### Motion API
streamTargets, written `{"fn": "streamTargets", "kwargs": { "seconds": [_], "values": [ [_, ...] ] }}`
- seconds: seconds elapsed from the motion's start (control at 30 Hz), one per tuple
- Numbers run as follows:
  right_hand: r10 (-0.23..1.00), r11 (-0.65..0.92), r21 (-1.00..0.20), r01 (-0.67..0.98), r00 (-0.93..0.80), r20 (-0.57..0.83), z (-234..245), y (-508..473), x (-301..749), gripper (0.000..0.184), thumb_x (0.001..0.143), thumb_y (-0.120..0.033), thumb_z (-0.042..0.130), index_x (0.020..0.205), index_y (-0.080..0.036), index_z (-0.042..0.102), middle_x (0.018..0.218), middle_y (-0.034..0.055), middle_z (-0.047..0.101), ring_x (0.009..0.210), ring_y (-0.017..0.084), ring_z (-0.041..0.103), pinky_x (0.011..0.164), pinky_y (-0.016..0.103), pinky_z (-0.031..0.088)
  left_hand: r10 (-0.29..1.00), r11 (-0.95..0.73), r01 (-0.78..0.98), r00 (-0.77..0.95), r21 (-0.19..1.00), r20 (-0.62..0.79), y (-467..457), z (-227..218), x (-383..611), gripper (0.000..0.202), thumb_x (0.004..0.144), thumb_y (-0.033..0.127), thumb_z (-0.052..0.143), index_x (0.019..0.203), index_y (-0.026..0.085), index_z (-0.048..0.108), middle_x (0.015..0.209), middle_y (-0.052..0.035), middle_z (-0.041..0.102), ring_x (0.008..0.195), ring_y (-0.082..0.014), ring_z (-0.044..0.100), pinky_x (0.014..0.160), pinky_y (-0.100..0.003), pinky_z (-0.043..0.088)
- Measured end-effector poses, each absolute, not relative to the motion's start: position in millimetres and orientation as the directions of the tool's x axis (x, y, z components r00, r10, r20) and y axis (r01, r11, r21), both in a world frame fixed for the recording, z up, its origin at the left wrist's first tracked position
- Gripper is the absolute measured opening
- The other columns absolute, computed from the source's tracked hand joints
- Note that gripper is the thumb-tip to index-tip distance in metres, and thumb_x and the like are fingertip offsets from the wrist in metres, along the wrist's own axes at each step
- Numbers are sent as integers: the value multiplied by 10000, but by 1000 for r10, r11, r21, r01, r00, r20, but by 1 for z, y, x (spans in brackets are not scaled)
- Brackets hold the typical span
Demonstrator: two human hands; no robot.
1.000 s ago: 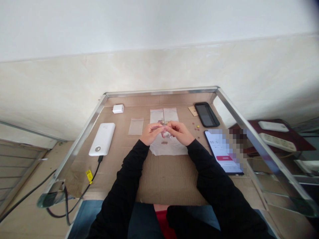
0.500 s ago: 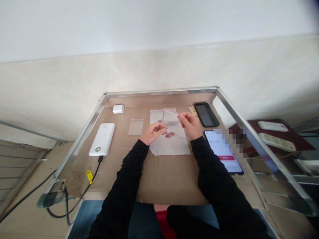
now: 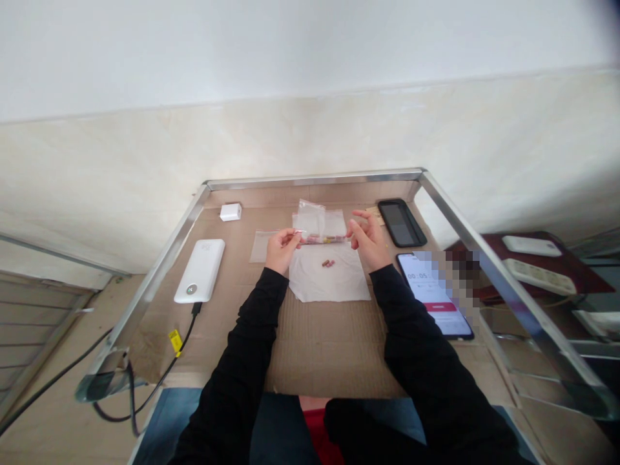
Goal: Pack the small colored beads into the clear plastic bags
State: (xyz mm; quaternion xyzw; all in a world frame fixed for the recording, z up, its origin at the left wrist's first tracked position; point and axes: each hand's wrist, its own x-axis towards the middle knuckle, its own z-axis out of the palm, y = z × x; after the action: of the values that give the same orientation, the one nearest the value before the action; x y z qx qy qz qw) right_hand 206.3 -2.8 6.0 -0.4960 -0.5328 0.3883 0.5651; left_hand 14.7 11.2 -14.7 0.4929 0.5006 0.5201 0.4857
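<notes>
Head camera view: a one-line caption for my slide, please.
Left hand holds a clear plastic bag above a white sheet with small brown pieces; right hand open beside it.

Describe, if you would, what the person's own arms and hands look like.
Both arms are covered by long black sleeves, the left sleeve and the right sleeve, which are plain, show no visible markings and end at the wrists. The left hand and the right hand are bare, with no gloves.
</notes>
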Motion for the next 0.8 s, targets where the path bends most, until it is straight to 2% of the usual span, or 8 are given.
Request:
{"fn": "streamTargets", "kwargs": {
  "seconds": [0.1,0.2,0.57,0.8],
  "values": [
    [971,201,-976,84,113,210,6,-3,206,310,756,-410,500,975,-198,443,578,-56,467,404,55,390,390,193,319,990,0,-16,-144,1000,-2,16,-19,10,206,649,288,604,765,120,583,611,-23,624,537,-98,565,521,-218,430],
    [973,207,-975,77,89,214,6,-3,205,288,752,-390,508,951,-187,467,578,-54,459,419,55,402,390,187,320,986,11,-9,-169,1000,-13,18,-21,9,177,652,263,600,754,120,582,611,-26,626,535,-93,561,498,-202,422],
    [975,212,-973,87,51,217,3,-2,205,258,756,-387,497,896,-171,504,583,-44,474,431,50,413,393,176,327,995,17,33,-95,999,-14,19,-27,10,239,659,296,602,820,120,601,651,-39,644,498,-80,531,459,-191,393],
    [976,211,-972,106,21,215,4,-5,203,258,760,-397,487,878,-169,513,602,-32,500,432,54,409,404,189,338,996,-49,44,-69,998,52,19,-27,13,217,662,276,607,806,114,606,669,-56,650,635,-134,601,558,-238,451]
  ]
}}
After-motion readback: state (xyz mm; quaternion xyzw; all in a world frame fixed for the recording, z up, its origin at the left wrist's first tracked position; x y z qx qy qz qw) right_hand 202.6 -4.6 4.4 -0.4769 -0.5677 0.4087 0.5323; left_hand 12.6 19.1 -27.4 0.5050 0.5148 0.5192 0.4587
